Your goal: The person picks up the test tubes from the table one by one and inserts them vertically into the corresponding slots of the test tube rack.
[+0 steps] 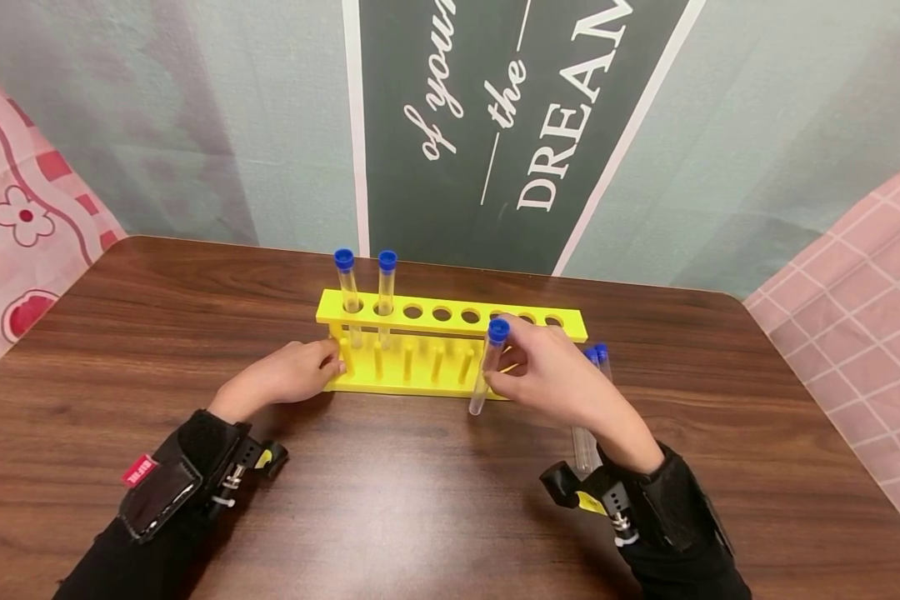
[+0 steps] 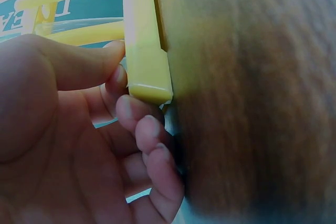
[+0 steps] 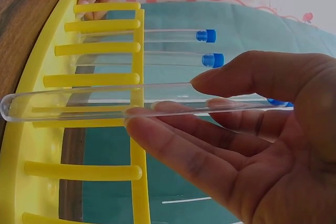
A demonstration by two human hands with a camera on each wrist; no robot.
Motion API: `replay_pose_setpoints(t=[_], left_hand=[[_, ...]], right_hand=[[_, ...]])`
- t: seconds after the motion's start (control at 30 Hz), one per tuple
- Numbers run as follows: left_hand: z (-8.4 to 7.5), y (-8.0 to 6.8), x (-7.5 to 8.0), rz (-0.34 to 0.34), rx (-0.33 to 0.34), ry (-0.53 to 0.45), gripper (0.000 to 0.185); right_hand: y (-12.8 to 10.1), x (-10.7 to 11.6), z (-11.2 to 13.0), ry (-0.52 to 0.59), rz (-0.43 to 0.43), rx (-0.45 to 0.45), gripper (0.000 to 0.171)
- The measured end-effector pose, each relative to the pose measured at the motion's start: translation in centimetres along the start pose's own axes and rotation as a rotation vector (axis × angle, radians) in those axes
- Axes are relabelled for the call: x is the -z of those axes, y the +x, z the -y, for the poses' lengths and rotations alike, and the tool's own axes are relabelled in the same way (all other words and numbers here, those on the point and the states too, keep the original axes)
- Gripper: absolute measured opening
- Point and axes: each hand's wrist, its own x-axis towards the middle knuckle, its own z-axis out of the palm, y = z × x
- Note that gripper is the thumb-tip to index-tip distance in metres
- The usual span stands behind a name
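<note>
Wooden table point(image 1: 420, 500): L hand point(image 1: 285, 375) grips yellow rack point(image 1: 450, 321), R hand point(image 1: 555, 379) pinches tube point(image 1: 487, 367).

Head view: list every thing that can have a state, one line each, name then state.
rack: upright on the table, two holes filled, the other holes seen are empty.
racked tubes: upright, capped.
held tube: capped, empty, tilted, off the table.
loose tubes: lying down, capped.
left hand: steadies the rack's end.
right hand: pinches the held tube.
</note>
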Motion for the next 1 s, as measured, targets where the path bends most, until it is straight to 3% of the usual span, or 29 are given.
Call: replay_pose_setpoints(t=[1.0], left_hand=[[-0.1, 0.0, 0.0, 0.005, 0.015, -0.013, 0.018]], right_hand=[[1.5, -0.1, 1.4, 0.008, -0.02, 0.042, 0.016]])
